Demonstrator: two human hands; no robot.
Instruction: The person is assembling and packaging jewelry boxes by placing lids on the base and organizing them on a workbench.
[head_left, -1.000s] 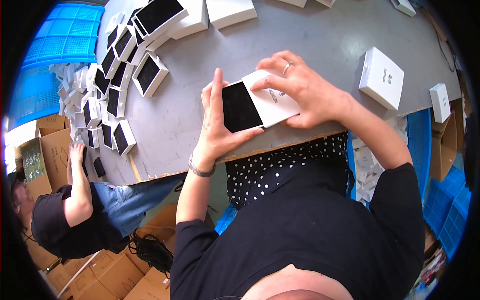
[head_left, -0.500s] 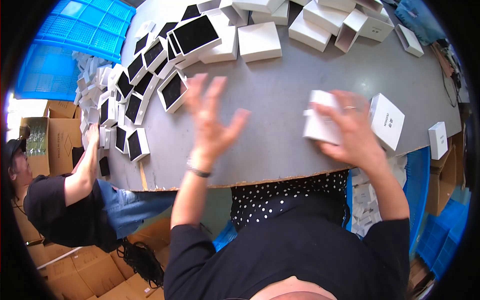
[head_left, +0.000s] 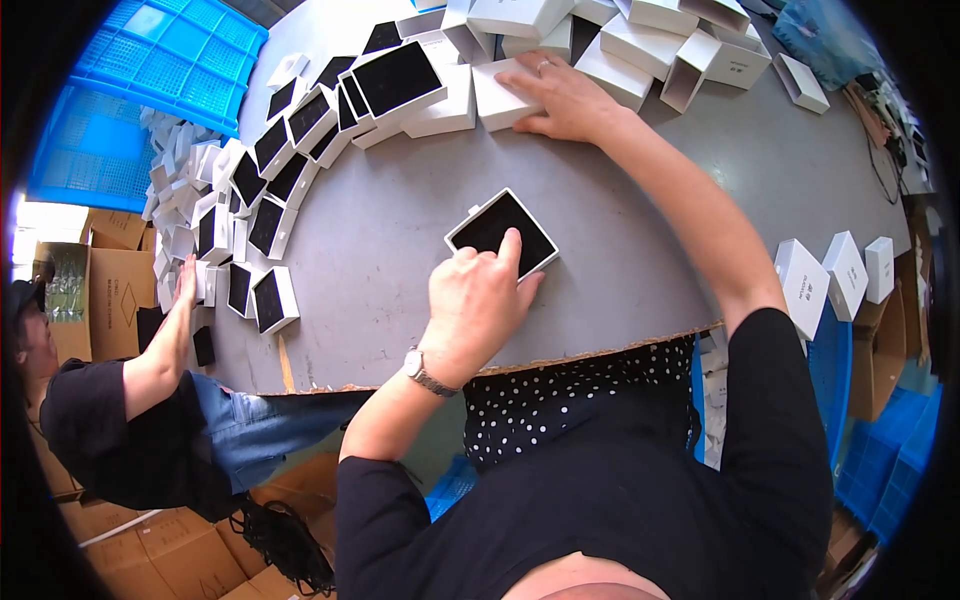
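Observation:
My left hand (head_left: 478,308) is at the near middle of the table, closed on the near edge of a shallow white box tray (head_left: 548,262) with a black insert. Its index finger reaches over the insert and the thumb lies along the tray's right side. Farther off, my right hand (head_left: 575,98) grips a plain white box (head_left: 495,98) at the back, fingers across its top and thumb at its near side. Just left of that box lies a larger white tray with a black insert (head_left: 400,80).
White boxes (head_left: 648,48) are heaped at the back, and several black-lined trays (head_left: 268,225) curve along the left. Several closed white boxes (head_left: 845,275) stand by the right edge. A co-worker's hand (head_left: 187,282) touches boxes at far left. Blue crates (head_left: 170,60) stand behind.
My left hand has brought a black-lined tray in from the left group. My right hand has let go of its white box, now at the right edge, and moved to a box at the back.

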